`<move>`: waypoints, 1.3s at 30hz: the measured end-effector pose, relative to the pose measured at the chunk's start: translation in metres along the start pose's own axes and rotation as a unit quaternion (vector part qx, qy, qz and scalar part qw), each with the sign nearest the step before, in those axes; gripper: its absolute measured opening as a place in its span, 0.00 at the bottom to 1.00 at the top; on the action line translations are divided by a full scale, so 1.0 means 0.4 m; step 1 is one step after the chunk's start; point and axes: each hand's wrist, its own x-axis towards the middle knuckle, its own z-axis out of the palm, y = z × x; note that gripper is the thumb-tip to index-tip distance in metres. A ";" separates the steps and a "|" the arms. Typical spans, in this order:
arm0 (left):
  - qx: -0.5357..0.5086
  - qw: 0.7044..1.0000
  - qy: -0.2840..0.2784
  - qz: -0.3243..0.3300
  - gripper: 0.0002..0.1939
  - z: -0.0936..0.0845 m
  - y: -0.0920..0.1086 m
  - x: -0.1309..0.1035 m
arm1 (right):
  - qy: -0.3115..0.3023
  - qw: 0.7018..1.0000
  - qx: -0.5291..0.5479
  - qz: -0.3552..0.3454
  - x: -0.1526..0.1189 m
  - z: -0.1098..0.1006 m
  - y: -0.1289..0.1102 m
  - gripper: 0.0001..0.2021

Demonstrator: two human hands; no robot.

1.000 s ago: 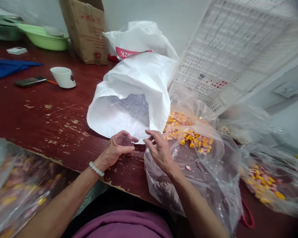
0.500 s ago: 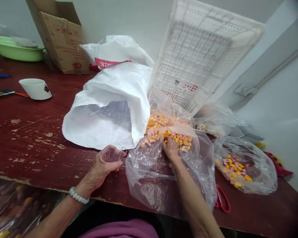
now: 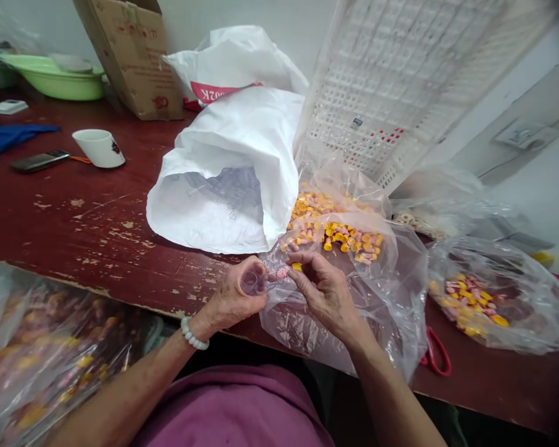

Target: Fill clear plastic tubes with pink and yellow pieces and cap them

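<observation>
My left hand [image 3: 228, 298] is wrapped round a small clear plastic cup [image 3: 251, 282], its round opening facing up. A thin clear loop shows by the fingertips on its right side. Between thumb and forefinger my right hand [image 3: 326, 288] pinches a small yellow-and-pink plastic piece [image 3: 282, 273], its pink patterned end close to the loop; whether they touch I cannot tell. Behind the right hand lies a clear plastic bag [image 3: 349, 298] with many similar yellow-and-pink pieces [image 3: 338, 233]. A white sack [image 3: 190, 226] with clear plastic parts inside opens towards me.
A white plastic crate [image 3: 326, 124] leans behind the bags. Another bag of pieces [image 3: 475, 298] and red-handled scissors [image 3: 440, 354] are on the right. On the left stand a white cup [image 3: 97, 149], a phone [image 3: 40, 161], a carton [image 3: 140, 68] and a green basin [image 3: 69, 87].
My right hand has come out of the bag of pieces holding one small piece and has moved left beside the cup. My left hand still holds the cup. The view has shifted.
</observation>
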 end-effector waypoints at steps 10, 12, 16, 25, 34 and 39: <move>-0.257 0.961 -0.007 -0.103 0.18 0.036 0.002 -0.017 | -0.049 0.992 -0.072 -0.096 -0.018 0.010 0.011 0.17; -0.272 0.956 -0.003 -0.113 0.18 0.036 -0.001 -0.015 | -0.033 0.990 -0.086 -0.104 -0.026 0.017 0.019 0.17; -0.269 0.952 -0.008 -0.144 0.17 0.041 -0.004 -0.014 | -0.042 0.988 -0.092 -0.118 -0.049 0.041 0.034 0.18; -0.299 0.938 0.031 -0.173 0.17 0.027 -0.014 0.015 | 0.032 0.977 -0.209 0.039 0.061 -0.029 0.188 0.12; -0.184 0.976 0.054 -0.106 0.16 0.047 -0.030 0.024 | 0.172 0.920 -0.309 0.170 0.162 -0.106 0.377 0.09; -0.080 0.995 0.056 -0.027 0.12 0.047 -0.015 0.030 | 0.133 0.983 -0.055 0.114 0.060 -0.092 0.217 0.15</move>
